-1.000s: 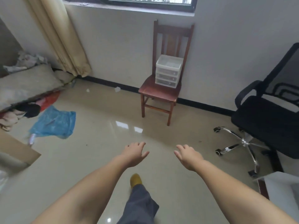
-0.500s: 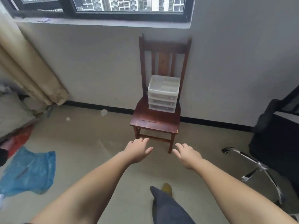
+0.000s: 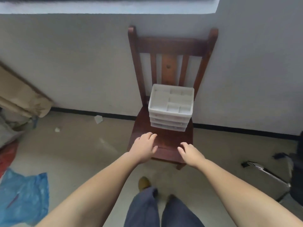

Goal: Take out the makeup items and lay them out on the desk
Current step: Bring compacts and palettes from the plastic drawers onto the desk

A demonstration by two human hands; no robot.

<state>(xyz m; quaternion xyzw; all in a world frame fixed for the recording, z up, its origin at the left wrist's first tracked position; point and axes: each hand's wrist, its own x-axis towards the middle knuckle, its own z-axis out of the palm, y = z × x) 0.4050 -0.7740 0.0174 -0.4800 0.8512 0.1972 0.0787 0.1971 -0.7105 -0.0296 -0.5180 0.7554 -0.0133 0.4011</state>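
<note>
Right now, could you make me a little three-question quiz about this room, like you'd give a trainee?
1. True or false: the white drawer organiser stands on the wooden chair.
2. What does the left hand hold? A) a brush B) nothing C) a drawer
3. What colour is the plastic bag lying on the floor?

Key
1. True; it sits at the back of the seat.
2. B; both it and the right hand are open and empty.
3. Blue.

One wooden chair (image 3: pixel 165 145), one white drawer organizer (image 3: pixel 170 110), two hands, one blue plastic bag (image 3: pixel 24 197)
</note>
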